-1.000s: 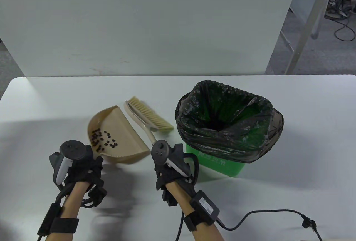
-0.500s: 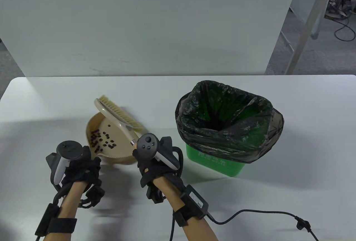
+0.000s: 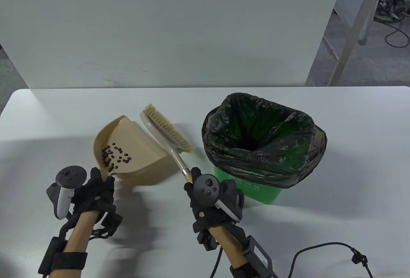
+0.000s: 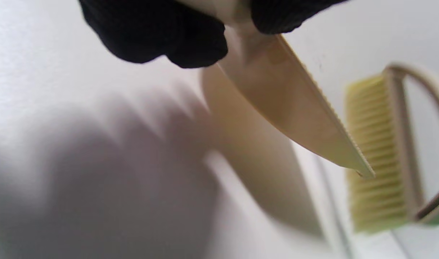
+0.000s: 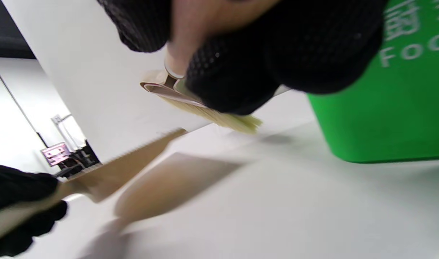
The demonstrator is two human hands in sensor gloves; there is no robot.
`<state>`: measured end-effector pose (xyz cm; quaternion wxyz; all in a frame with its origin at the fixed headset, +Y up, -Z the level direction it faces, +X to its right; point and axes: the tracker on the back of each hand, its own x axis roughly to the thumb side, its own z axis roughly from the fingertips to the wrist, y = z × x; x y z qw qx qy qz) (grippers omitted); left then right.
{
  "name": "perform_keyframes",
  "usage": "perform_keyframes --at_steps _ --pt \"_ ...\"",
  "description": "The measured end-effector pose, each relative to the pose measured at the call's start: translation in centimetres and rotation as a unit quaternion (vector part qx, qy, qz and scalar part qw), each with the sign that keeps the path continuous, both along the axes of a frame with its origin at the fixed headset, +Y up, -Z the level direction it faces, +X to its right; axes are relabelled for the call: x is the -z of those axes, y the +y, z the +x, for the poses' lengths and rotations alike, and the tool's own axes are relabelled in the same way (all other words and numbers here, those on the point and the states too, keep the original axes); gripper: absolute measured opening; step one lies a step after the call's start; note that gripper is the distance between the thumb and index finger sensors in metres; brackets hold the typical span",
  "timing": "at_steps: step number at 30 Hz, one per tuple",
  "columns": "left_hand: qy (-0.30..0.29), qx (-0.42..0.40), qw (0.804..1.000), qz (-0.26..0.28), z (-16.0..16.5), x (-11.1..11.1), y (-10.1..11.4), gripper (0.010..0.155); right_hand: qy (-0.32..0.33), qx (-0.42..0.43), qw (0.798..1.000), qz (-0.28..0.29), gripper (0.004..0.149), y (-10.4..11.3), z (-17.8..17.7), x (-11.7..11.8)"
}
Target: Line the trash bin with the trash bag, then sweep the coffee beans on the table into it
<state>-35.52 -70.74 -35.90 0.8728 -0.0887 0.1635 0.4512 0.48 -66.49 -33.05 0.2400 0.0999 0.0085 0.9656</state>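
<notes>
**Dustpan lifted with beans, brush held beside the bin**

I have my left hand [image 3: 94, 191] curled around the handle of the beige dustpan [image 3: 128, 149], which the wrist views show raised off the white surface [image 3: 352, 178], its shadow lying beneath it. The coffee beans [image 3: 115, 156] sit in a cluster inside the pan, toward its back wall. The pan hangs well to the left of the green trash bin [image 3: 253, 188].

My right hand [image 3: 208, 201] grips the handle of the brush [image 3: 168, 130], fingers wrapped around it just left of the bin's front corner. The brush head points away from me, bristles facing the bin, and lies between the dustpan and the bin, close to the pan's right edge.

The black trash bag [image 3: 266, 137] lines the bin, its rim folded down over the bin's outside. The bin stands upright on the surface.
</notes>
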Motion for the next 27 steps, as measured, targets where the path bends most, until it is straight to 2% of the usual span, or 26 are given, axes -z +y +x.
perform_keyframes --at_steps 7,11,15,18,22,27 --pt "0.021 -0.06 0.994 0.087 0.0 -1.4 2.7 0.075 -0.012 -0.007 1.0 -0.015 0.058 -1.0 0.5 0.4" --pt "0.014 -0.07 0.988 0.136 1.4 -1.9 5.3 0.075 -0.008 -0.011 1.0 -0.011 0.058 -1.1 0.3 0.2" --pt "-0.042 -0.054 0.982 0.174 5.2 -1.8 9.2 0.076 -0.002 -0.022 1.0 -0.009 0.058 -1.2 0.3 -0.1" --pt "-0.099 -0.009 0.972 0.212 9.0 -2.0 12.2 0.076 0.002 -0.028 0.999 -0.015 0.058 -1.4 0.3 0.0" --pt "-0.173 0.086 0.949 0.25 15.2 -2.1 16.1 0.076 0.002 -0.033 0.999 -0.021 0.058 -1.7 0.2 0.0" --pt "-0.205 0.226 0.906 0.293 21.0 -1.7 19.1 0.075 0.004 -0.038 0.999 -0.02 0.058 -1.7 0.3 0.0"
